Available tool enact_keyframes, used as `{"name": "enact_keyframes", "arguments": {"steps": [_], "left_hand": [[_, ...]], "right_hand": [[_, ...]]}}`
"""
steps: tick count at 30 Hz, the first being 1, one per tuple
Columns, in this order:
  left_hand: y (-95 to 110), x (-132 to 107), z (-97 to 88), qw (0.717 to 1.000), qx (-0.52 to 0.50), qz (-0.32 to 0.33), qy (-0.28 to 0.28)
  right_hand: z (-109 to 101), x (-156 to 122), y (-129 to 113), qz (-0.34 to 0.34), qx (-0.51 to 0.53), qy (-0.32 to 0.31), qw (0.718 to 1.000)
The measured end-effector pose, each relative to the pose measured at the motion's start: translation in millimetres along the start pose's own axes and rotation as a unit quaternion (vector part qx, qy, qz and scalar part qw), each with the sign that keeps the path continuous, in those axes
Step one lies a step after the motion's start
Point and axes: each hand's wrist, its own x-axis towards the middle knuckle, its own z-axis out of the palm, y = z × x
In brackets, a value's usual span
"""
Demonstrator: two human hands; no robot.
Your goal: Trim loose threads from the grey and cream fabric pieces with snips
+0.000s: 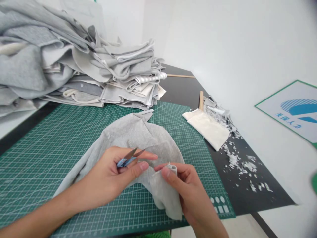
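A pair of thread snips (125, 161) with a blue handle rests in my left hand (111, 175), its blades apart and pointing up to the right. The thumb and forefinger of that hand reach toward the fabric edge, with a small gap between their tips. My right hand (188, 185) pinches a folded edge of the grey fabric piece (138, 132) between thumb and fingers. One end of the fabric hangs below that pinch, and the rest lies curved across the green cutting mat (99, 215).
Stacked grey and white fabric pieces (81, 66) stand high at the back left. A folded cream cloth (208, 127) lies on the mat's right edge. Fabric scraps (235, 158) are scattered on the black table (267, 201), beside a white wall. A wooden strip (201, 100) sits near them.
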Motion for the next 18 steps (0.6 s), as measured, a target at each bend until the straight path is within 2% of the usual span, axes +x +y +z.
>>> {"name": "enact_keyframes", "arguments": {"steps": [3, 5, 7, 10, 13, 16, 18], "left_hand": [[0, -2, 6.3, 0.988, 0.115, 0.07, 0.072], [-3, -3, 9.5, 0.972, 0.179, 0.115, 0.097], [-8, -4, 11.1, 0.963, 0.216, 0.123, 0.1], [-13, -5, 11.0, 0.964, 0.23, 0.112, 0.07], [-10, -2, 9.1, 0.979, 0.191, 0.068, 0.031], [-8, 3, 5.3, 0.995, 0.094, -0.045, -0.014], [-9, 6, 1.9, 0.995, -0.002, -0.096, -0.037]], "right_hand": [[-2, 4, 4, 0.02, 0.016, -0.024, 0.999], [-3, 5, 5, 0.019, 0.012, -0.042, 0.999], [-5, 6, 4, 0.015, 0.001, -0.06, 0.998], [-9, 7, 3, 0.026, -0.012, -0.081, 0.996], [-13, 11, 2, 0.049, -0.014, -0.076, 0.996], [-18, 16, 2, 0.073, 0.016, -0.085, 0.994], [-21, 19, 3, 0.074, 0.041, -0.096, 0.992]]}}
